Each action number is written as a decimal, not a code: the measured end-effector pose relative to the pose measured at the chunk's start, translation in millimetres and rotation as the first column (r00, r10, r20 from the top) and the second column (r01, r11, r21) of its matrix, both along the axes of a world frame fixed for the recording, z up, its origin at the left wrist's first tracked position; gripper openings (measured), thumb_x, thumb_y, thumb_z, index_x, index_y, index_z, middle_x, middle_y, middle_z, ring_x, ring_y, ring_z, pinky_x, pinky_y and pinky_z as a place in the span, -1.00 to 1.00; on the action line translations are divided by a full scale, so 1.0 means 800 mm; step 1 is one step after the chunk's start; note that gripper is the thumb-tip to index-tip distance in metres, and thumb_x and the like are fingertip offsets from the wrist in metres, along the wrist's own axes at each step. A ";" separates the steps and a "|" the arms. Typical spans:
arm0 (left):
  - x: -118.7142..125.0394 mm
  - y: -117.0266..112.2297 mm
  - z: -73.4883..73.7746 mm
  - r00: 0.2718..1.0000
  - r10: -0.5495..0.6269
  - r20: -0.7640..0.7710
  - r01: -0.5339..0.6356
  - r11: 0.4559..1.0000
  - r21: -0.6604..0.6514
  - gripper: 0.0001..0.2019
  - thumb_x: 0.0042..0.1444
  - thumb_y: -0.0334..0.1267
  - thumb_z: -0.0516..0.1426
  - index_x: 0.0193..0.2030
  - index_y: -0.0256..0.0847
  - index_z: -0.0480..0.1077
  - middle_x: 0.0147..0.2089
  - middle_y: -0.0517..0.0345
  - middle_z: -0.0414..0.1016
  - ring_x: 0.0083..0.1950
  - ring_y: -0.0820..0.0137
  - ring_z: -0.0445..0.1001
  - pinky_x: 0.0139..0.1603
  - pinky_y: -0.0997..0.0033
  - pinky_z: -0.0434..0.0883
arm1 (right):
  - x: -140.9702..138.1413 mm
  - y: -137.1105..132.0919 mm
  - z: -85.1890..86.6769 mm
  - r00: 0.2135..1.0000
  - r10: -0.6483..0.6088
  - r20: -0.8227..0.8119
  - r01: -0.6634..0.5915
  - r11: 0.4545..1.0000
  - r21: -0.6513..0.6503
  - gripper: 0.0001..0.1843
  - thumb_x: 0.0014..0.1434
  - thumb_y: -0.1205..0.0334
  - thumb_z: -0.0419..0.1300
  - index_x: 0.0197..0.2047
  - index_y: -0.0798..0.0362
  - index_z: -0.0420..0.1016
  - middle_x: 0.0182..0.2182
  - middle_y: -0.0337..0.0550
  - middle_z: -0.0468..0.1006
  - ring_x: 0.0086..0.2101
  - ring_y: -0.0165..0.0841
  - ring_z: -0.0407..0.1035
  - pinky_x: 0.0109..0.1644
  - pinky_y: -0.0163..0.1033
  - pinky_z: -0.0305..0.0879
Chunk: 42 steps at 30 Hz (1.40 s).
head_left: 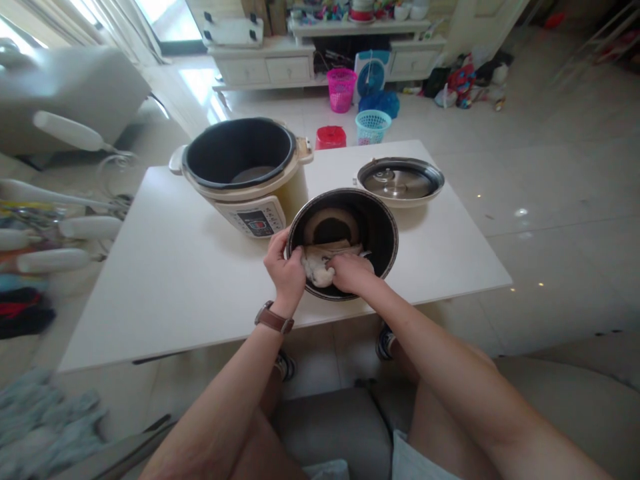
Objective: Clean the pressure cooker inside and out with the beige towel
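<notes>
A dark inner pot stands on the white table near its front edge. My left hand is closed on the pot's near-left rim; a brown watch is on that wrist. My right hand reaches inside the pot, closed on a pale cloth pressed against the inner wall. Behind and to the left stands the cream rice cooker body, lidless, with its control panel facing me.
The cooker's lid lies upside down on the table at the back right. Beyond the table, plastic baskets and a small fan sit on the tiled floor by a white cabinet. A drying rack with clothes stands to the left.
</notes>
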<state>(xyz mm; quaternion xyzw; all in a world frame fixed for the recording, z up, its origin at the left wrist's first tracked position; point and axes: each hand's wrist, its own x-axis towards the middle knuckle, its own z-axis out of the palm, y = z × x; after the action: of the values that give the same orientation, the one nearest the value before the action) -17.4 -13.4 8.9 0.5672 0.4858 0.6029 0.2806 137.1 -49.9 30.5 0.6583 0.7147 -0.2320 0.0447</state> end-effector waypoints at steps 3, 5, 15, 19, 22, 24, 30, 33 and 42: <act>-0.004 0.010 0.001 0.999 -0.006 0.040 0.007 1.000 -0.011 -0.72 -0.10 -0.49 0.14 -0.22 -0.19 0.49 -0.19 0.17 0.55 -0.08 0.32 0.53 0.08 0.28 0.49 | -0.005 -0.003 0.002 1.000 0.011 0.027 -0.011 1.000 -0.011 -0.57 0.21 0.33 0.16 0.07 -0.12 0.70 0.02 0.05 0.71 0.04 -0.05 0.59 0.07 -0.07 0.44; -0.010 0.019 0.004 0.999 -0.011 0.052 0.012 1.000 -0.013 -0.75 -0.12 -0.49 0.14 -0.26 -0.19 0.43 -0.22 0.18 0.53 -0.10 0.34 0.53 0.04 0.32 0.49 | -0.008 -0.005 0.003 0.998 0.036 0.042 -0.035 0.999 -0.019 -0.60 0.23 0.32 0.15 0.04 -0.11 0.71 0.00 0.05 0.71 0.03 -0.05 0.60 0.05 -0.07 0.44; -0.049 0.050 0.007 0.988 -0.152 -0.033 0.149 0.985 -0.088 -0.57 -0.12 -0.43 0.16 -0.04 -0.18 0.55 -0.06 0.13 0.63 0.03 0.24 0.56 0.19 0.19 0.49 | -0.014 -0.008 0.004 0.989 0.127 0.069 -0.129 0.991 0.022 -0.62 0.24 0.35 0.12 -0.02 0.03 0.72 -0.06 0.12 0.73 -0.02 -0.02 0.62 -0.03 -0.06 0.45; -0.043 0.045 0.003 0.982 -0.185 -0.037 0.181 0.980 -0.082 -0.59 -0.01 -0.39 0.17 0.02 -0.17 0.57 0.00 0.12 0.65 0.08 0.21 0.57 0.27 0.14 0.46 | -0.015 -0.008 0.001 0.990 0.128 0.064 -0.129 0.992 0.016 -0.63 0.22 0.35 0.14 -0.01 0.05 0.71 -0.08 0.15 0.72 -0.02 -0.03 0.62 -0.02 -0.07 0.45; -0.040 0.039 0.004 0.980 -0.194 -0.049 0.192 0.980 -0.053 -0.61 0.06 -0.38 0.17 0.06 -0.16 0.56 0.05 0.11 0.64 0.13 0.21 0.57 0.30 0.13 0.45 | -0.017 -0.009 -0.001 0.993 0.106 0.048 -0.107 0.994 0.022 -0.59 0.21 0.35 0.13 0.05 0.00 0.69 -0.05 0.12 0.72 -0.01 -0.03 0.61 0.00 -0.05 0.45; -0.038 0.036 0.006 0.981 -0.182 -0.063 0.181 0.983 -0.033 -0.62 0.09 -0.39 0.17 0.06 -0.16 0.57 0.06 0.11 0.65 0.15 0.21 0.57 0.33 0.11 0.43 | -0.020 -0.010 -0.003 0.997 0.079 0.017 -0.080 0.996 0.029 -0.56 0.21 0.33 0.12 0.08 -0.02 0.67 -0.02 0.10 0.71 0.01 -0.02 0.60 0.03 -0.03 0.45; -0.032 0.023 0.010 0.989 -0.129 -0.068 0.129 0.992 0.000 -0.63 0.13 -0.41 0.17 0.06 -0.16 0.59 0.08 0.10 0.64 0.15 0.23 0.56 0.33 0.14 0.42 | -0.036 -0.010 -0.014 0.974 -0.055 -0.220 0.067 0.997 0.049 -0.42 0.16 0.39 0.11 0.22 -0.09 0.58 0.12 -0.04 0.66 0.12 -0.11 0.53 0.20 -0.08 0.38; -0.024 0.010 0.012 0.995 -0.068 -0.070 0.069 0.998 0.012 -0.66 0.17 -0.40 0.16 0.06 -0.16 0.58 0.09 0.09 0.63 0.17 0.24 0.55 0.35 0.15 0.41 | -0.041 -0.007 -0.018 0.938 -0.093 -0.334 0.121 0.991 0.063 -0.42 0.14 0.42 0.09 0.20 -0.05 0.59 0.15 -0.06 0.65 0.15 -0.13 0.50 0.22 -0.12 0.35; 0.011 -0.030 0.009 0.997 0.057 -0.055 -0.054 0.997 0.060 -0.66 0.26 -0.39 0.09 0.11 -0.14 0.55 0.15 0.04 0.57 0.24 0.25 0.49 0.37 0.16 0.37 | -0.046 -0.004 -0.020 0.869 -0.154 -0.469 0.224 0.970 0.097 -0.59 0.18 0.42 0.05 -0.01 -0.01 0.62 -0.03 -0.12 0.71 0.02 -0.21 0.54 0.02 -0.29 0.34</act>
<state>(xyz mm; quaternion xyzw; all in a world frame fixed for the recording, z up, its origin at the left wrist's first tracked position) -9.0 -37.6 15.8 0.5783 0.4913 0.6081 0.2333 100.0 -53.2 14.7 0.6533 0.6521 -0.3302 -0.1973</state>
